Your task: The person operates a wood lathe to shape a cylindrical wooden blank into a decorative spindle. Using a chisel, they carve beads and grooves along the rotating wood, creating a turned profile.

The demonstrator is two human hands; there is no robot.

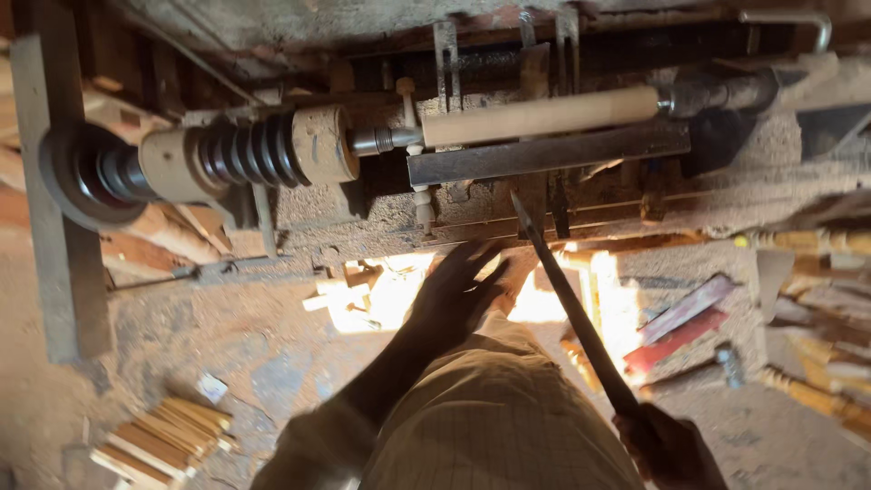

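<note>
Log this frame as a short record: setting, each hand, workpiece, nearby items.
Setting: floor-level wood lathe in a dusty workshop, seen from above
Left hand: open, fingers spread, holding nothing, below the tool rest
Right hand: gripping the handle end of a long chisel, blade tip pointing up toward the rest
Workpiece: pale wooden rod, mounted horizontally between the lathe centres
Nearby: bundle of wooden sticks lower left; turned spindles at right

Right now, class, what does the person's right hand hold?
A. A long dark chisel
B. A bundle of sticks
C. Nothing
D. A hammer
A: the right hand grips the handle end of a long dark chisel that points up toward the pale wooden cylinder on the lathe.
</note>
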